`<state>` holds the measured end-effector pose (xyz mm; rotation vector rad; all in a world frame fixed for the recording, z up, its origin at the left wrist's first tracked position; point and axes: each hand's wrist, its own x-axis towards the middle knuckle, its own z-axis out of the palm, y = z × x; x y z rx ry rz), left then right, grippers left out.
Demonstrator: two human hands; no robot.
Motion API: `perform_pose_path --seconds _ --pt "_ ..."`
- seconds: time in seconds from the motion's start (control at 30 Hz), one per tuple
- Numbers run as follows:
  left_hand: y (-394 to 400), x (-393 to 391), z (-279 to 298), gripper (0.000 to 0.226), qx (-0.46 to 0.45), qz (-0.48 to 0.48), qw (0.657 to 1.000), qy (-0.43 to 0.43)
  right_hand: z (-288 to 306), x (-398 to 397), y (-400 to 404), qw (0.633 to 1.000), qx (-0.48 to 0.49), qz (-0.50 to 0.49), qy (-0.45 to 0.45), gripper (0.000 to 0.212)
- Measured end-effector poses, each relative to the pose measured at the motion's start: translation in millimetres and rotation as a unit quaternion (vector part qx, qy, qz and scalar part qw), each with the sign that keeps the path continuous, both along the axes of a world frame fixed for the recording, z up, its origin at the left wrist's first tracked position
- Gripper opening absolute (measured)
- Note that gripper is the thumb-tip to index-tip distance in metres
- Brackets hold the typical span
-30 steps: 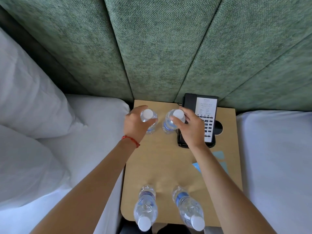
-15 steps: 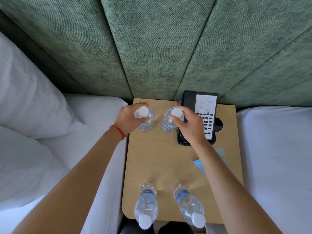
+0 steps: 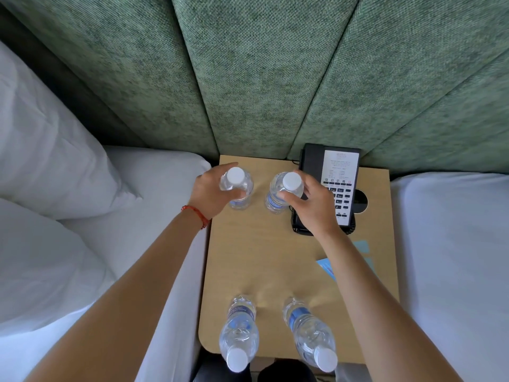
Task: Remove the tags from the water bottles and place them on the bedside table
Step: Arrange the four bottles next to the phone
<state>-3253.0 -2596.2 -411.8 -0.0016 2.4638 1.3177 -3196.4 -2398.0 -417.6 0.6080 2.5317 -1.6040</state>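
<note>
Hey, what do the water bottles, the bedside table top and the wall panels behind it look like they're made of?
Water bottles: clear, glossy plastic, see-through with ridged sides and white caps. Bedside table: pale wood or wood-look laminate, smooth matte, with faint grain; which one is unclear. Wall panels: green woven fabric, coarse speckled weave, apparently padded.

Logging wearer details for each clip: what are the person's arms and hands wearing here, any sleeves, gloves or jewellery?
Both forearms are bare as far as the picture shows, with no sleeves in view. Neither the left hand nor the right hand wears a glove, and no rings or watch can be made out. The only item worn is a thin red cord bracelet with small beads or knots, around the left wrist.
</note>
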Motion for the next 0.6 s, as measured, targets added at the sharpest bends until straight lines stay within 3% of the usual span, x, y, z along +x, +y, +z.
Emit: perform_pose_path --seconds 0.17,0.4,0.6 --pt "-9.9 -13.5 -1.9 0.062 0.001 -0.066 0.997 -0.046 0.3 -0.7 2.0 1.000 -0.008 0.018 -0.005 0.054" --pt "7.4 9.2 -9.2 0.064 0.021 0.122 0.992 0.010 -1.7 1.4 0.5 1.000 -0.003 0.012 0.002 0.058" --pt "7.4 11.0 -13.6 0.055 0.029 0.130 0.991 0.017 -6.5 6.0 -1.5 0.999 -0.036 -0.013 -0.002 0.059"
